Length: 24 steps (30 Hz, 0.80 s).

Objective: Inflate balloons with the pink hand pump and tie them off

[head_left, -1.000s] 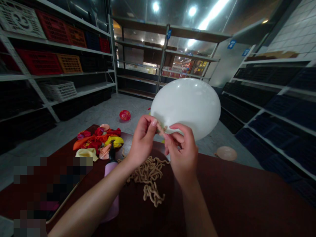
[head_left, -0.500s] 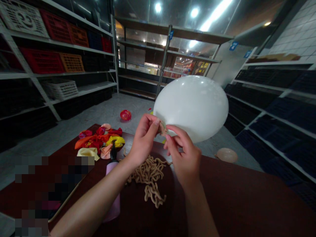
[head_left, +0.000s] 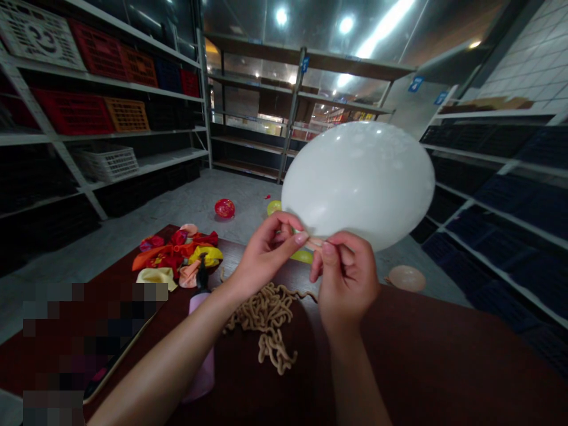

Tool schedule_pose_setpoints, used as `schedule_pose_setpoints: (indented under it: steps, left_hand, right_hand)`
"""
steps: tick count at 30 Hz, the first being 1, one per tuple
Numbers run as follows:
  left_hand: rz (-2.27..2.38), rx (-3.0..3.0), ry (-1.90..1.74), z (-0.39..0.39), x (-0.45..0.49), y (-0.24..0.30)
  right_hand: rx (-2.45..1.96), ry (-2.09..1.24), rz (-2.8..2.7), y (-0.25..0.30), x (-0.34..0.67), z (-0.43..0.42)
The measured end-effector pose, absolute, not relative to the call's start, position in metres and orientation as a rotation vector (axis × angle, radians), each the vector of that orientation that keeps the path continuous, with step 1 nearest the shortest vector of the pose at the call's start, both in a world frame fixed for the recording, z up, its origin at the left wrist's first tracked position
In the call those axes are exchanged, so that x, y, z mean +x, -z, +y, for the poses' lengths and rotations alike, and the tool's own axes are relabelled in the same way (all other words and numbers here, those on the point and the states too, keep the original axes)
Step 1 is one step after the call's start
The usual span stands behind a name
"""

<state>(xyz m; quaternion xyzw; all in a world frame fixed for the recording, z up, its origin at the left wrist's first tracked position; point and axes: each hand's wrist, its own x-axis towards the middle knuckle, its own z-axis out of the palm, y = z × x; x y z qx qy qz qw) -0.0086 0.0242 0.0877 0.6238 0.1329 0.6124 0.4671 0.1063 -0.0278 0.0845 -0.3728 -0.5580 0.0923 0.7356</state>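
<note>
The left fingers point(head_left: 290, 247) and right fingers point(head_left: 348, 241) both pinch a short tan strand point(head_left: 315, 241) that spans the gap between them; whether it is cord or the balloon's neck, I cannot tell. The white balloon point(head_left: 359, 183) is just beyond the fingertips. This work likely wants an even, gentle pull, nails turned from the stretched skin, and wrists clear of the loose tan cords point(head_left: 261, 310) below the fingers on the surface point(head_left: 421, 343).

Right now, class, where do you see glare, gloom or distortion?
Head view: glints dot the white balloon, ceiling lights glare; head view: dark crates at right lose detail in gloom; head view: left rack's post leans, probably lens distortion.
</note>
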Motion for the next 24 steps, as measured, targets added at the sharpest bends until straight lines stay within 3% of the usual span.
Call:
schedule_pose_setpoints:
  steps: [7,24]
  left_hand:
    - [0.269,1.610,-1.417,0.020,-0.016,-0.088]
    - [0.275,1.535,-1.514,0.020,-0.014,-0.090]
  right_hand:
    - [-0.888,-0.217,-1.196,-0.088,0.109,-0.029]
    - [-1.135,0.177,-1.465,-0.081,0.118,-0.025]
